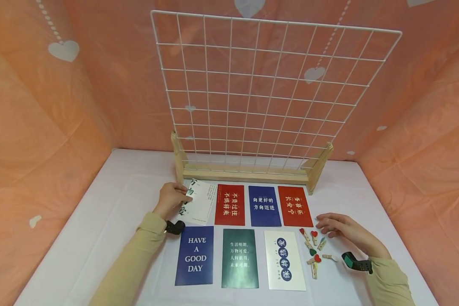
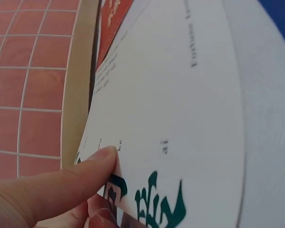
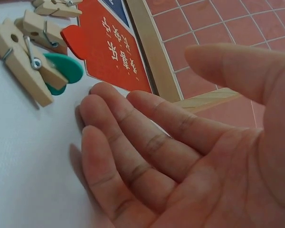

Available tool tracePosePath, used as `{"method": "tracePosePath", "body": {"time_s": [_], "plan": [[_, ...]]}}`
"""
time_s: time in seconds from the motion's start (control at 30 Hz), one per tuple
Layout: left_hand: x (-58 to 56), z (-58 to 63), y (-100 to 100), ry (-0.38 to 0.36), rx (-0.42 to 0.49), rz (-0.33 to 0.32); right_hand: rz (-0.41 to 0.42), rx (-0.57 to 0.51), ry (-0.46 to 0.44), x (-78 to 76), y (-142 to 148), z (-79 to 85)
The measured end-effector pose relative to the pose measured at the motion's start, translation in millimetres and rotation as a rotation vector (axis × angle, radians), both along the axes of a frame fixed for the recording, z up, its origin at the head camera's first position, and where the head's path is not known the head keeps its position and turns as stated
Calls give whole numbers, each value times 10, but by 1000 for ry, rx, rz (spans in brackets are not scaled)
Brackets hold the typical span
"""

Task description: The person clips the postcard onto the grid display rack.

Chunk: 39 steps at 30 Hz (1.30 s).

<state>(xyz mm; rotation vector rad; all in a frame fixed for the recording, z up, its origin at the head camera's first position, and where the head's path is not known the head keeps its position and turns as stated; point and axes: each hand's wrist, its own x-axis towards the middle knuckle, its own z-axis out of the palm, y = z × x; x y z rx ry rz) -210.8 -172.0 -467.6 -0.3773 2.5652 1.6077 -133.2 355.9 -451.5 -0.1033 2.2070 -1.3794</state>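
While the white card (image 1: 200, 204) is being pinched at its edge by the left hand (image 1: 171, 199), beside a red card (image 1: 230, 205), nothing is being held by the slack-fingered right hand (image 1: 342, 228). Creasing is perhaps being risked by one-sided grip; thin, smooth rectangle is being backed by straight-edged wooden stand (image 1: 245, 175).

left hand (image 1: 171, 199) pinching, right hand (image 1: 347, 230) relaxed

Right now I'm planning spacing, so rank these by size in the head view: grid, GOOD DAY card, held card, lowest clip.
1. Grid
2. GOOD DAY card and held card: unranked; the latter is farther off, partly covered by the left hand
3. Lowest clip
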Motion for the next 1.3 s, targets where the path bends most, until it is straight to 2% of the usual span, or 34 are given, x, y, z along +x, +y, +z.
{"method": "tracePosePath", "body": {"time_s": [0.27, 0.43, 0.63, 0.8, 0.93, 1.3], "plan": [[-23, 9, -100, -17, 105, -74, 68, -8, 36, -35, 11, 26], [-57, 8, -136, -65, 158, -88, 101, -6, 73, -71, 4, 43], [-75, 51, -160, -77, 248, -82, 97, 5, 55, -98, -24, 28], [-58, 123, -172, -55, 269, -80, 95, 53, 54, -109, -52, 4], [-35, 156, -177, -50, 324, -83, 108, 75, 45, -101, -83, -10], [45, 261, -198, -58, 395, -111, 151, 51, 29, -69, -121, -48]]}}
